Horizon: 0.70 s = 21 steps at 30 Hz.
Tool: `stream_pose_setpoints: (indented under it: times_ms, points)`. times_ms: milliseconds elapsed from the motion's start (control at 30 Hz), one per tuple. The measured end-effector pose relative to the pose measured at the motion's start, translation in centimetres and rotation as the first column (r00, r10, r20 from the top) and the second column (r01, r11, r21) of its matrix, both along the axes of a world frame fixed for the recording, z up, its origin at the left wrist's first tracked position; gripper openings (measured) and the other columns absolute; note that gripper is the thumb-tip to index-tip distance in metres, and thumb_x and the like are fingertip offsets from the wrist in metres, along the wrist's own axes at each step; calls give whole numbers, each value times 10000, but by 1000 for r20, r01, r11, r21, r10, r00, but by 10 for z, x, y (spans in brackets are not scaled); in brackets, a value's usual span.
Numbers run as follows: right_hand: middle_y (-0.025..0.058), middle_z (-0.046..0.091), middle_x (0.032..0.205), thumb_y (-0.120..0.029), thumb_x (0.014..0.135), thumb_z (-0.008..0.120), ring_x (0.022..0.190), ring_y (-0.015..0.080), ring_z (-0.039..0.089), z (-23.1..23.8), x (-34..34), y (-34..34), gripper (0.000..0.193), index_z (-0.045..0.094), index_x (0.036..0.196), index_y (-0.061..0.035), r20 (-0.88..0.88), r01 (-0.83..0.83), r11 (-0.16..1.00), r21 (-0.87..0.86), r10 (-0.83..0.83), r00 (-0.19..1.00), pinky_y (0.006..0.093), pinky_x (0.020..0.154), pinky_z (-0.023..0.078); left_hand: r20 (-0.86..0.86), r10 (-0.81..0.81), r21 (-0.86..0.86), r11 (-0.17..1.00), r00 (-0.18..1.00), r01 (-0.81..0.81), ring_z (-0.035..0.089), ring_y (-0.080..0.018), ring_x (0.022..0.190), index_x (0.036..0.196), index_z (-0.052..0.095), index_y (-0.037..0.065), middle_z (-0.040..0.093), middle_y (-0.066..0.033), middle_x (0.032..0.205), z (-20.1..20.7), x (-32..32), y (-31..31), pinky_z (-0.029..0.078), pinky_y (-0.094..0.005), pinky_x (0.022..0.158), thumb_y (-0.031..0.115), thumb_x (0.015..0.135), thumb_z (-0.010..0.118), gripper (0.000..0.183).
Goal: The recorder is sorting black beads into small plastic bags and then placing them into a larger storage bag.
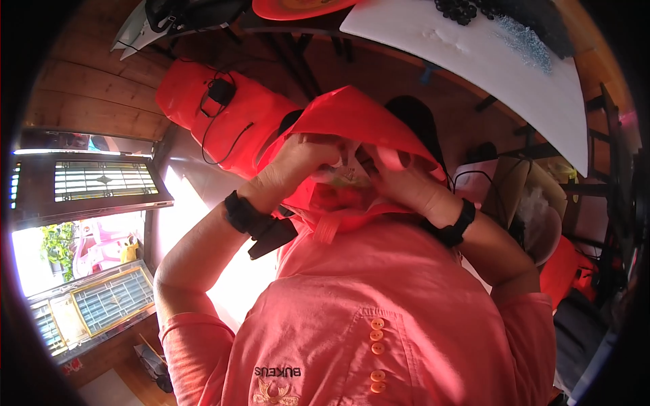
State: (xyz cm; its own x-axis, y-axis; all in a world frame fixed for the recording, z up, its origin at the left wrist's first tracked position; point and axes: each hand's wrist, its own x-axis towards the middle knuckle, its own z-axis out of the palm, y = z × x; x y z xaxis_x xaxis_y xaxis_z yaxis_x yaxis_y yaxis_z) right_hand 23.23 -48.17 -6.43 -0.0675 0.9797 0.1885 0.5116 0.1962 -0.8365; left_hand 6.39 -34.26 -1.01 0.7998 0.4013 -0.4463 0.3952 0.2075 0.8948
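Observation:
A red bag (352,111) gapes on my lap, its far side standing up beyond my hands. Inside the opening is a clear plastic bag (345,174) with something green and reddish at its bottom; I cannot make out what. My left hand (308,162) has its fingers curled onto the plastic at the left. From the right, my right hand (403,179) reaches in, fingers bent around the plastic's other side, the tips partly hidden. Both wrists wear black bands, and a flat black piece (273,237) hangs below the left one.
Beyond the bag stands a white tabletop (487,74) with dark and pale blue beads on it. Another red bag (237,115) lies at the left with a black adapter (221,90) and cord on it. A cardboard box (538,193) stands at the right.

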Motion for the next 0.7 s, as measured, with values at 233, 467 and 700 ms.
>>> stream_pose_setpoints:
  times_ms: [233, 467, 700]
  points:
    - [93, 618, 1273, -163, 880, 695, 1203, 258, 591, -33, 0, -1, 423, 585, 1287, -129, -72, 280, 942, -185, -298, 952, 379, 970, 480, -35, 146, 158, 978, 989, -139, 548, -133, 828, 1023, 649, -1, 628, -37, 900, -3, -4, -6, 477, -295, 732, -32, 663, 578, 367]
    - [156, 594, 1274, -103, 886, 679, 1160, 312, 607, -15, -7, -9, 386, 594, 1262, -93, 46, 192, 972, 138, -200, 979, 392, 920, 503, -303, 107, 354, 935, 947, 8, 579, -149, 855, 1009, 643, -10, 629, -43, 891, -26, -13, 6, 502, -300, 746, -38, 739, 584, 278]
    - [142, 556, 1318, -178, 734, 771, 1222, 327, 555, -32, 2, -6, 678, 516, 1361, -132, 344, 125, 978, 165, -176, 922, 438, 1017, 455, 20, -157, 412, 901, 987, 135, 638, -253, 1051, 1212, 600, 17, 604, -130, 1217, -23, -24, 8, 579, -375, 846, -60, 870, 525, 359]
